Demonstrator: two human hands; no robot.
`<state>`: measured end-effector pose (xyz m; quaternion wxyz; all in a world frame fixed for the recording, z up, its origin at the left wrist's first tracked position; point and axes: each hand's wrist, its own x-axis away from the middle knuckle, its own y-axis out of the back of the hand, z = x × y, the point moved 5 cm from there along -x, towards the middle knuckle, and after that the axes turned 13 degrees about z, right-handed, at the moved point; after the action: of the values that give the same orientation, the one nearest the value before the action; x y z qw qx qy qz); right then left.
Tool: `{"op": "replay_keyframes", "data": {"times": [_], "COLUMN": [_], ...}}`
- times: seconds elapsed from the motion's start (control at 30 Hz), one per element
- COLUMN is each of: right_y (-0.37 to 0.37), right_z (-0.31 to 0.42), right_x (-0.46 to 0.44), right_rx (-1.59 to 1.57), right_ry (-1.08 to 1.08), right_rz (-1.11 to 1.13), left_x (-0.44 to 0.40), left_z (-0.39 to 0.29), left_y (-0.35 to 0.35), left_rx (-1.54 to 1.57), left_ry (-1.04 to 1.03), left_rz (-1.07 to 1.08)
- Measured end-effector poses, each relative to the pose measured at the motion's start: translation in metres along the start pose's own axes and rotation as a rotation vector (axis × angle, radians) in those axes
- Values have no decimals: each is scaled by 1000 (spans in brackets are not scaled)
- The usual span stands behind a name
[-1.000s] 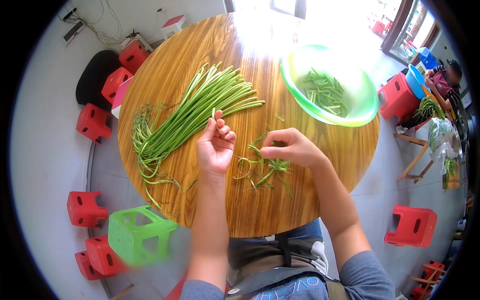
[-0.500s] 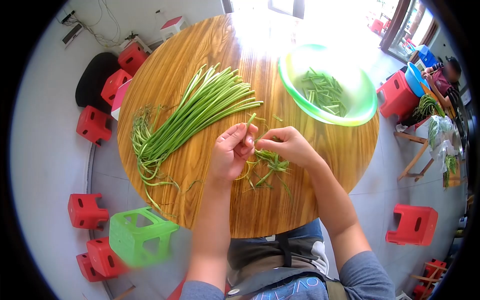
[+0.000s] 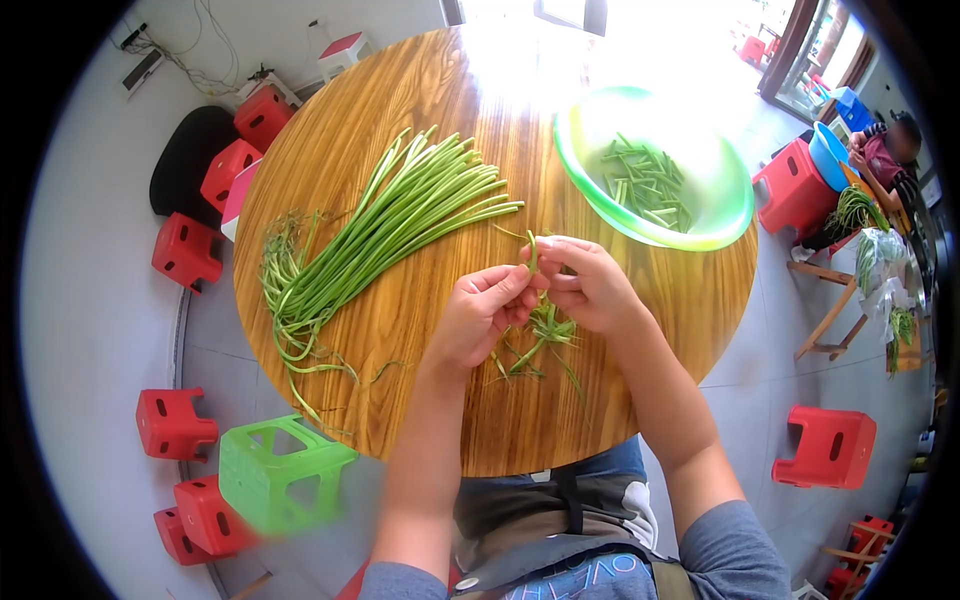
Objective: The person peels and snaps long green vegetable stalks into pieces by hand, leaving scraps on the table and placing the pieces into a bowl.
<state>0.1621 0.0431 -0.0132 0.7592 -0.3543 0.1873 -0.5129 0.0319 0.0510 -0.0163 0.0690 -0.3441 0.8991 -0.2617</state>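
Observation:
Above the table's middle, my left hand [image 3: 484,312] is closed on a short green garlic scape [image 3: 532,248] whose tip points up and away. My right hand [image 3: 592,288] meets it from the right, its thumb and fingers pinched at the same stem; the fingers partly hide it. Under both hands lies a small pile of scape trimmings [image 3: 546,332]. To the left rests a big bundle of long garlic scapes [image 3: 392,235], their thin curled ends toward the table's left edge. Beyond my right hand, a green-rimmed translucent bowl [image 3: 570,150] holds several short cut pieces [image 3: 648,185].
The round wooden table [image 3: 400,410] reaches to my waist. Red stools [image 3: 188,250] and a green stool [image 3: 280,470] stand on the left, another red stool [image 3: 825,447] on the right. A person [image 3: 885,160] sits at the far right by a blue basin [image 3: 828,158].
Both hands have shifted slightly to the right. My right hand has come up to the top of the garlic scape and now pinches near its tip. The bundle and bowl stay put.

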Motion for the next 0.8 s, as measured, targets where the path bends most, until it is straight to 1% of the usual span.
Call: {"op": "replay_keyframes", "data": {"times": [0.1,0.2,0.27,0.4,0.6,0.67,0.77,0.8], "right_y": [-2,3,7,9,12,11,10,8], "right_z": [-7,-2,-1,-2,-3,-4,0,4], "right_x": [-3,0,0,0,-1,-1,2,3], "right_rx": [7,-64,-149,-123,-138,-132,-14,166], "right_ry": [-1,-19,-24,-28,1,30,133,207], "right_rz": [-28,-87,-86,-89,-131,-154,-204,-238], "left_x": [-2,0,0,1,0,1,-1,-1], "left_z": [5,-1,-1,-8,-4,-5,-5,-4], "left_y": [0,-4,-3,-6,-7,-7,-11,-11], "left_rx": [16,19,-103,-361,-344,-345,-302,-279], "left_ry": [41,17,10,12,31,45,72,81], "left_rz": [-3,-51,-59,-25,51,-21,-145,-190]}}
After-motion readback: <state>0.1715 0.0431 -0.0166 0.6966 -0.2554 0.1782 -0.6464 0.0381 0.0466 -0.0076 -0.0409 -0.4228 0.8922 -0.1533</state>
